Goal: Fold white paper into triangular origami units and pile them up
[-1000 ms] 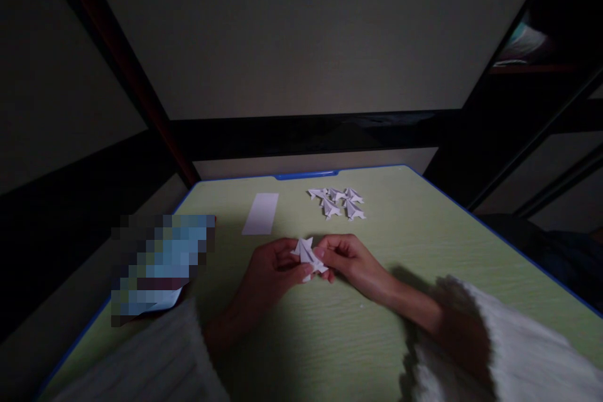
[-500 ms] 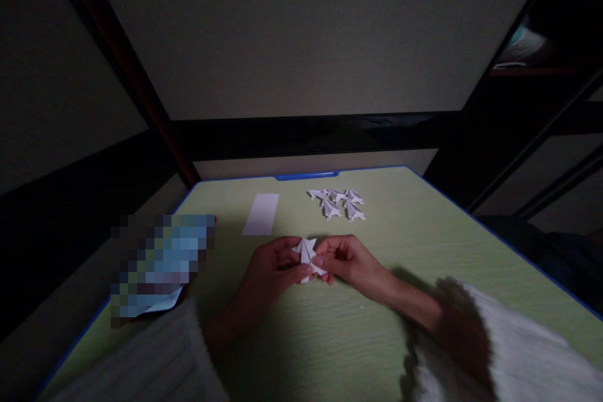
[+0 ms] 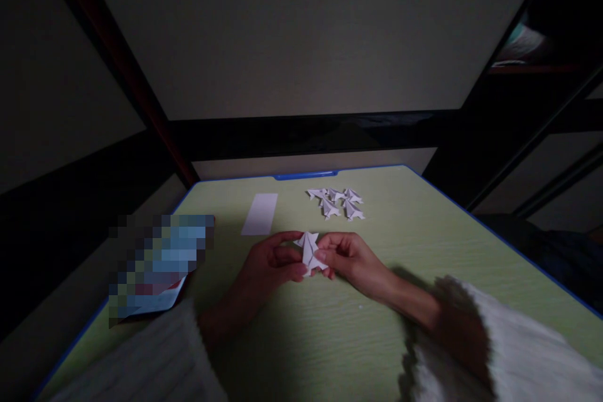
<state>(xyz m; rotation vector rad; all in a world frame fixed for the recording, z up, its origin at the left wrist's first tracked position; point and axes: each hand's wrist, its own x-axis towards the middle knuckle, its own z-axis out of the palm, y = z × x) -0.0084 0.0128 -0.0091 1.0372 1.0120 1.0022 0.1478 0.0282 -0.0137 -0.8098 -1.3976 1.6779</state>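
Between my two hands is a white origami frog (image 3: 309,250), folded from paper, its pointed end away from me. My left hand (image 3: 276,262) is closed on its left side, fingers at the upper corner and thumb at the lower edge. On the other side, my right hand (image 3: 347,257) pinches the frog's lower right part with the thumb on top. Several similar folded paper frogs (image 3: 330,208) lie in a cluster beyond my hands.
A flat white paper sheet (image 3: 260,213) lies beyond my left hand. At the left edge of the green table (image 3: 377,352) rests a flat item with a blurred surface (image 3: 174,264). A blue strip (image 3: 306,175) marks the table's far edge, before a panel.
The left thumb has slid off the frog's face to its lower left edge, so more of the frog shows. The frog has tilted slightly and risen a little. The right hand's pinch stays.
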